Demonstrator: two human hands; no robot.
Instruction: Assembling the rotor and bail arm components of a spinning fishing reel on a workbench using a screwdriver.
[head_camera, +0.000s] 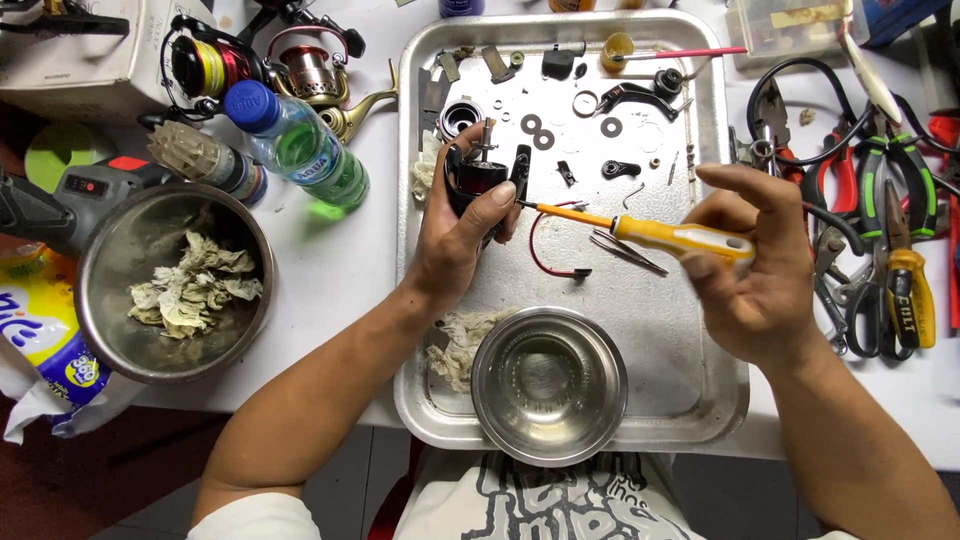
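Screwdriver (660, 235), yellow handle, lies almost level across the tray, long axis running left-right with a slight tilt: tip points left and a little up, meeting the black reel body (480, 178); handle end sits lower right. Right hand (755, 265) is closed around the handle, fingers curled over it, thumb underneath. Left hand (458, 240) is clamped on the reel body, thumb across its front, holding it just above the upper-middle of the metal tray (715, 400). Reel's short shaft sticks up, away from the person.

Around it: loose washers (537, 132), small black parts and a black lever (630, 98) spread over the tray's upper half, right behind the reel. Red wire loop (545, 255) and tweezers (628, 252) lie on the tray under the screwdriver shaft. Small steel bowl (549, 385) with clear liquid sits at the tray's near edge, crumpled tissue (455, 345) just beside it. Nothing sits between tip and reel.

Off the tray, left: bigger steel bowl (175, 283) full of used tissue, blue-capped plastic bottle (297, 142) lying on its side, two spinning reels (265, 65), cordless tool (70, 200). Right: pile of pliers and cutters (880, 210), green, red and yellow grips.

Surface is a white table (335, 265), cluttered; dark floor visible below its near edge.
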